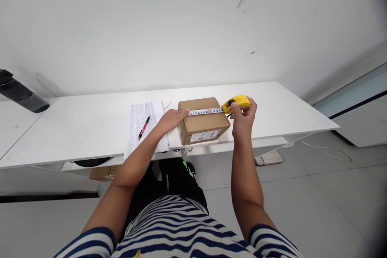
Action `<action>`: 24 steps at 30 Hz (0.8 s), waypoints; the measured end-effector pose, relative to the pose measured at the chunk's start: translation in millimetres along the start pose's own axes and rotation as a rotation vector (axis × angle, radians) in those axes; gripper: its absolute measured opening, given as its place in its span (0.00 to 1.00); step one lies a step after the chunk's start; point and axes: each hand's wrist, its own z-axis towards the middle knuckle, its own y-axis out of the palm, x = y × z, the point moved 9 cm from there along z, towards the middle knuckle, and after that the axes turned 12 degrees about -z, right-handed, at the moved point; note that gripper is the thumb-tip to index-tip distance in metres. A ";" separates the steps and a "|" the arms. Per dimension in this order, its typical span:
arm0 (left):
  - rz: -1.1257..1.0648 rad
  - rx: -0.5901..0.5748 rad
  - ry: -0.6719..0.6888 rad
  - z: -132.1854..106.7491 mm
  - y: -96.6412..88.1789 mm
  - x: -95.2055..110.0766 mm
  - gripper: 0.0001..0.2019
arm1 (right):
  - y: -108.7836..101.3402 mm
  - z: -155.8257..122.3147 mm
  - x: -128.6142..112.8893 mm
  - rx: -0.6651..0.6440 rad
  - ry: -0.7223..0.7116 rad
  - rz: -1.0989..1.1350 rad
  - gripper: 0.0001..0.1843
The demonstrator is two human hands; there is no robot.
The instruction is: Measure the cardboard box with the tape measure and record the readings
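A brown cardboard box [203, 123] with a white label on its near side lies on the white table [90, 129]. A white measuring tape strip [205, 111] stretches across the box's top from left to right. My left hand [171, 119] pinches the tape's free end against the box's left edge. My right hand [243, 119] grips the yellow tape measure case [236, 103] just past the box's right edge.
A printed sheet of paper [142, 127] lies left of the box with a red and black pen [144, 127] on it. A dark device [21, 94] sits at the far left. Cardboard boxes [104, 172] lie under the table; a cable [326, 151] trails on the floor at right.
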 end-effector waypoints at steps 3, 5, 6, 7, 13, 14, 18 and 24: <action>-0.037 -0.069 -0.011 -2.4 1.2 -0.4 0.28 | -5.5 -3.9 -9.1 0.029 -0.008 0.036 0.42; -0.075 -0.126 -0.010 -7.2 -2.9 1.7 0.26 | -14.0 -15.2 -21.7 0.019 -0.027 0.038 0.44; -0.093 -0.128 0.007 -9.7 -9.1 5.3 0.26 | -19.8 -24.7 -30.8 0.006 -0.058 0.032 0.44; -0.109 -0.113 0.038 -11.7 -17.8 11.2 0.25 | -25.7 -36.8 -41.9 -0.015 -0.110 0.020 0.45; -0.181 -0.125 0.300 8.4 -41.0 80.1 0.19 | -50.2 -134.1 -99.3 0.029 -0.563 -0.166 0.35; -0.148 -0.161 0.307 19.3 -32.7 89.3 0.18 | -51.6 -145.3 -99.4 0.087 -0.578 -0.210 0.32; 0.181 -0.269 0.326 66.7 17.5 105.8 0.18 | -50.3 -163.3 -84.5 0.235 -0.495 -0.411 0.27; 0.478 -0.256 0.377 95.1 58.9 91.6 0.19 | -54.6 -160.5 -94.5 0.260 -0.515 -0.601 0.23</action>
